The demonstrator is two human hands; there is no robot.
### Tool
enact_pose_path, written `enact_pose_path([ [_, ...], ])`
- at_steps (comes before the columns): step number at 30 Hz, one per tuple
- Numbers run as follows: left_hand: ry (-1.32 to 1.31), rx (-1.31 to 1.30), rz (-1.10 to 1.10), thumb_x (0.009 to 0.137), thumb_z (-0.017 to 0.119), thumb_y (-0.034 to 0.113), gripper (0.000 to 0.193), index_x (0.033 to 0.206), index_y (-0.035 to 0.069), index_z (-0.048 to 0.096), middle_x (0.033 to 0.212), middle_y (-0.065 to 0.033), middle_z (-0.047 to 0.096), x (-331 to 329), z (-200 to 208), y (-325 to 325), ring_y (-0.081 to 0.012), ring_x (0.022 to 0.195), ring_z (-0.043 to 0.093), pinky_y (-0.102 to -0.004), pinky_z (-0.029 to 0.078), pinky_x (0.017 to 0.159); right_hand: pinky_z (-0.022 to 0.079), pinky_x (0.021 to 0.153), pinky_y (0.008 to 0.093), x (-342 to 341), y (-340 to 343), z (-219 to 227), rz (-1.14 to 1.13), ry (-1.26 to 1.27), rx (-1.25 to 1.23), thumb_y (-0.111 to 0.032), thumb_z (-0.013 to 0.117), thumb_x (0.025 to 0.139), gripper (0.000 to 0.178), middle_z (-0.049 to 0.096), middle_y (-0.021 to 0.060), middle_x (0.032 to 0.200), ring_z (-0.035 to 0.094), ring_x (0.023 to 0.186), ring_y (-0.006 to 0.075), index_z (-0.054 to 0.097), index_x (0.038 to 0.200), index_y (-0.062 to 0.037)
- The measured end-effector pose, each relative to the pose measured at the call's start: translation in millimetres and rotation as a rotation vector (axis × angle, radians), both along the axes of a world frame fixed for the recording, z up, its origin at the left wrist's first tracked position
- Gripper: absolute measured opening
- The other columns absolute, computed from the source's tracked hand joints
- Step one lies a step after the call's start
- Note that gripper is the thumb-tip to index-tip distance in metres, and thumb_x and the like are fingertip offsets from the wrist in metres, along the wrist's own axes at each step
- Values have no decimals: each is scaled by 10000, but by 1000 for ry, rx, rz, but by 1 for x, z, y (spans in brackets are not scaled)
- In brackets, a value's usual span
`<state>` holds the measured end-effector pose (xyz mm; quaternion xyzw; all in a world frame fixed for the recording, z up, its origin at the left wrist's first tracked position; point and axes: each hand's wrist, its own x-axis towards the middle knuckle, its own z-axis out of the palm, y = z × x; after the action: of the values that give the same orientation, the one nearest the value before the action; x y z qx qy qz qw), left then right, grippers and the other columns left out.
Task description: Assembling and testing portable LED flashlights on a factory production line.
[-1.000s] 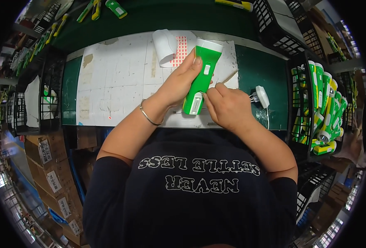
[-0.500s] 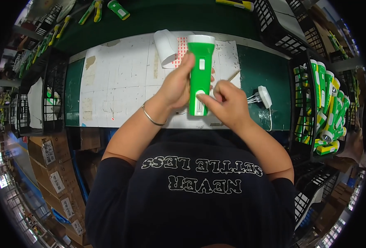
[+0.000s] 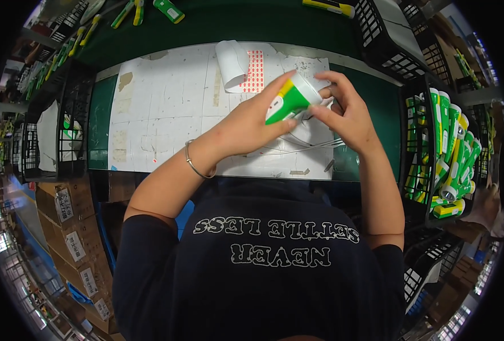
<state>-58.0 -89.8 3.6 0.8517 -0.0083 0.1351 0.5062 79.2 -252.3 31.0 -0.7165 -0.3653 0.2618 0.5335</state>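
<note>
Partly hidden flashlight [image 3: 298, 105], left fingers [image 3: 279, 129] around it

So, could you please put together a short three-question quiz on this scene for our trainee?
1. Fill in the blank: the left hand holds a green, yellow and white ____.
2. True or false: the black basket filled with similar items stands at the person's right.
3. Where is the metal bangle?
a) on the right wrist
b) lying on the bench
c) on the left wrist

Key: 1. flashlight; 2. true; 3. c
</note>
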Motion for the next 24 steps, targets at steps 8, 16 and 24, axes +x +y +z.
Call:
enact_pose_path([
  [8,310,541,49,699,664,137,367,1046,73,565,934,-117,613,-28,31,40,-290,868,591,-359,484,745,279,511,154,15,-17,4,152,72,-56,-186,806,623,631,524,-31,856,313,579,8,518,1182,-131],
  [16,411,429,-5,722,670,175,360,1029,38,543,871,-155,632,-33,31,41,-320,787,619,-367,494,707,273,513,136,13,1,-7,217,172,-36,-157,812,593,659,488,-22,915,282,567,0,521,1183,-134],
  [24,438,411,24,718,690,207,426,1080,51,530,925,-141,644,-34,29,37,-300,836,626,-358,494,721,276,517,139,5,15,-6,265,81,-93,-141,822,564,676,490,-25,932,265,576,13,531,1174,-140],
])
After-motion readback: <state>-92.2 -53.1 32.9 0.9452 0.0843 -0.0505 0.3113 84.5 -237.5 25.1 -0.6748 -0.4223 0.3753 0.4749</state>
